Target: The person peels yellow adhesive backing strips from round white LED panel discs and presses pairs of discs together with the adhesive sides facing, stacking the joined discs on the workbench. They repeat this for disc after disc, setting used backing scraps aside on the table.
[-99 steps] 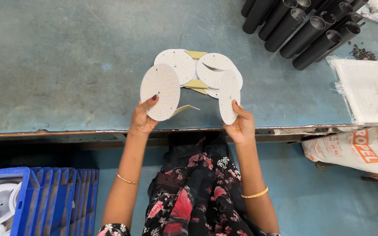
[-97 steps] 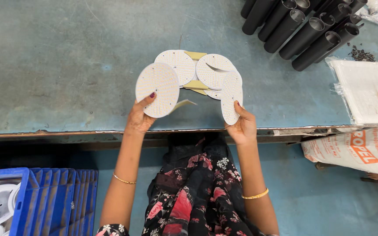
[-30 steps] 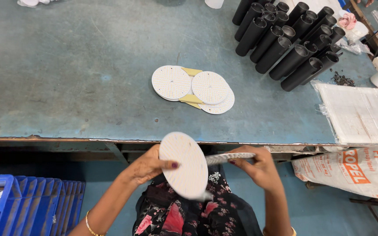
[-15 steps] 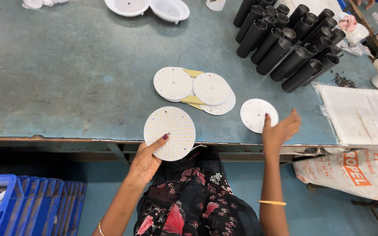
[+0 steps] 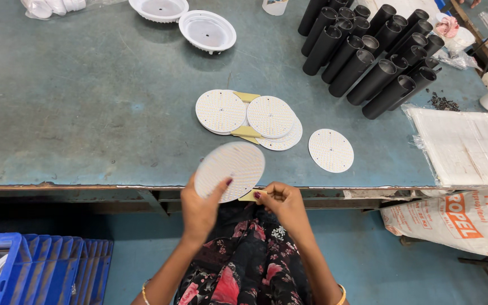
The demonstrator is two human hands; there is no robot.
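At the table's near edge the left hand grips a round white dotted disc (thumb across its face), while the right hand pinches a small yellow tab under the disc's rim, a single disc lying just beyond

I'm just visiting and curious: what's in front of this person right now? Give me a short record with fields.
Left hand: left hand holds a round white dotted disc at the table edge
Right hand: right hand pinches a small yellow tab beside that disc
Table: worn green table
Centre: overlapping pile of discs with yellow pieces between
Apart: single disc lying flat, right of the pile
Back right: black tubes
Back: two white round housings
Floor left: blue crate
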